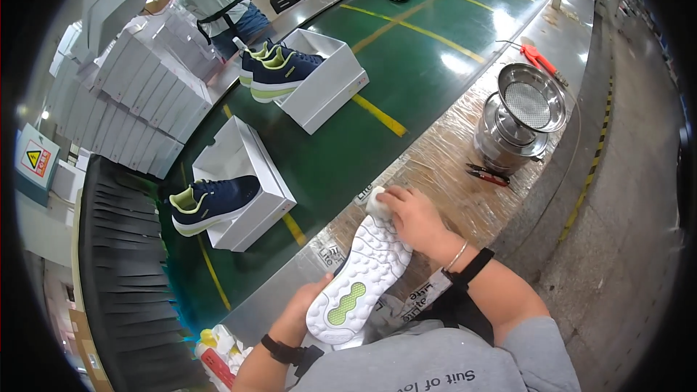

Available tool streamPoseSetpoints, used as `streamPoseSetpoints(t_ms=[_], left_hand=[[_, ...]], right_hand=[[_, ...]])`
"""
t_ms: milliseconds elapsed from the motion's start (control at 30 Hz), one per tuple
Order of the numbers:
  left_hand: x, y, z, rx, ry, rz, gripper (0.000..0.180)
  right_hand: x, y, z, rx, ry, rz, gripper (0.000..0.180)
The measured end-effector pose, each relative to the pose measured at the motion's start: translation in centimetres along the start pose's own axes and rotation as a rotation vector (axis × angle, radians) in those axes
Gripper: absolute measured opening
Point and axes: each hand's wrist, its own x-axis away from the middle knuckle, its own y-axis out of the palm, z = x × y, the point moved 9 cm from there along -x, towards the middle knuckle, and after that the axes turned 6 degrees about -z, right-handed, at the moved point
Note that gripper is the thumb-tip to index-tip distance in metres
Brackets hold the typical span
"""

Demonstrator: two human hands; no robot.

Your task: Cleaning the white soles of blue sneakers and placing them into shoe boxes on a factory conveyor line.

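Note:
A sneaker [367, 272] is held sole up in front of me; the sole is white and knobbly with a green inset near the heel. My left hand [308, 303] grips its side by the heel, the fingers mostly hidden behind it. At the toe end, my right hand [415, 219] pinches a white wad [377, 205], which looks like cloth, against the sole. To the left on the green conveyor belt, a navy sneaker [218, 199] leans across an open white shoebox [250, 221]. Farther back, a pair of navy sneakers [287, 72] rests on another white shoebox [327, 87].
A metal canister with a mesh dish [534, 98] stands on the film-covered bench [443, 167], near a red-handled tool [541, 62] and small red-and-black snips [488, 174]. White boxes [131, 94] are stacked beyond the belt beside another person [210, 0]. Black strip curtains [123, 268] hang at left.

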Motion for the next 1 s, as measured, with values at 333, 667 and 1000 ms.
streamPoseSetpoints(t_ms=[333, 667, 1000], left_hand=[[0.3, -0.8, -0.1, 0.011, 0.032, 0.037, 0.042], [-0.9, 2.4, -0.3, 0.383, -0.068, -0.321, 0.046], [-4.0, 2.9, 1.0, 0.353, 0.056, -0.334, 0.038]], right_hand=[[1.5, 1.0, -6.6, -0.026, -0.257, -0.152, 0.045], [6.5, -2.0, -0.6, -0.106, -0.060, 0.007, 0.041], [3.7, -1.8, 1.3, -0.021, 0.041, 0.080, 0.036]])
